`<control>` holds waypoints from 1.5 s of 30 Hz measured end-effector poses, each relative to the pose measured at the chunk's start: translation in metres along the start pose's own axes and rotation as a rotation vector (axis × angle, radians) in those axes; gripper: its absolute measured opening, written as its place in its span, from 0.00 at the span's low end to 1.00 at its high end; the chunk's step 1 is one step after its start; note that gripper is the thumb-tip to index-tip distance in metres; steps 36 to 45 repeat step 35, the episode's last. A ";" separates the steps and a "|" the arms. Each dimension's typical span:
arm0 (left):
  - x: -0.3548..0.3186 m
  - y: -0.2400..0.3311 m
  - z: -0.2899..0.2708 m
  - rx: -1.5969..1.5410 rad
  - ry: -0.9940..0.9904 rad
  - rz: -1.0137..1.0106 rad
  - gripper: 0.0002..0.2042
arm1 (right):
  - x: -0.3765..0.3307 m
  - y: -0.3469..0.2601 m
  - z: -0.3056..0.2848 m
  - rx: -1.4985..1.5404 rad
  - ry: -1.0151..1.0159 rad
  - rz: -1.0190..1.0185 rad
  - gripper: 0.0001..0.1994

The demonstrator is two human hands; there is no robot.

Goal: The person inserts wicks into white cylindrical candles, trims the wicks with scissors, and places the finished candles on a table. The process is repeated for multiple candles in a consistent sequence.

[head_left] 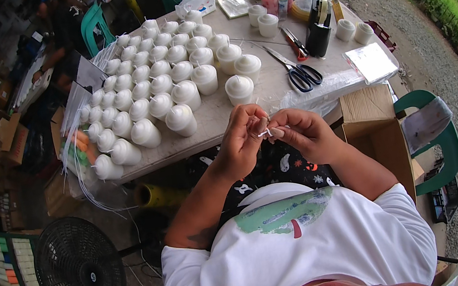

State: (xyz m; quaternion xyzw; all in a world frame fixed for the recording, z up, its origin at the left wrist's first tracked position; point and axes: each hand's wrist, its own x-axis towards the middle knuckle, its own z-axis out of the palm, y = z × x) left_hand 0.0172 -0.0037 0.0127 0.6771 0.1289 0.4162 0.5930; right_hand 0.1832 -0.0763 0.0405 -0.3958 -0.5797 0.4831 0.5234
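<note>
My left hand (243, 143) and my right hand (305, 134) meet just in front of the table's near edge, above my lap. Both are closed, with fingertips pinching a short white wick (264, 133) that looks bent or looped between them; the fingers partly cover it. Straight beyond my hands stands a white candle (240, 89), with a wick rising from its top. Many more white candles (160, 84) stand in close rows to the left on the table.
Scissors (299, 74) and a black tape dispenser (320, 29) lie right on the table (217, 111). Clear plastic sheets (371, 64) sit at its right edge. Long white wicks (77, 157) hang off the left side. A black fan (80, 270) and an open cardboard box (371, 130) flank me.
</note>
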 end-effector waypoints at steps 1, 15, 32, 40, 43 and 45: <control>-0.001 -0.001 -0.001 -0.068 -0.026 -0.031 0.06 | -0.001 0.003 0.001 -0.060 0.029 -0.028 0.02; -0.007 -0.015 0.011 0.223 0.203 0.127 0.05 | -0.004 -0.003 0.003 0.030 0.069 0.096 0.06; 0.001 0.008 0.013 0.659 0.293 0.317 0.10 | 0.009 0.006 -0.013 -0.522 0.068 -0.304 0.06; -0.001 0.007 0.010 0.629 0.294 0.208 0.10 | 0.010 0.006 -0.014 -0.654 0.112 -0.401 0.07; -0.001 0.007 0.010 0.629 0.294 0.208 0.10 | 0.010 0.006 -0.014 -0.654 0.112 -0.401 0.07; -0.001 0.007 0.010 0.629 0.294 0.208 0.10 | 0.010 0.006 -0.014 -0.654 0.112 -0.401 0.07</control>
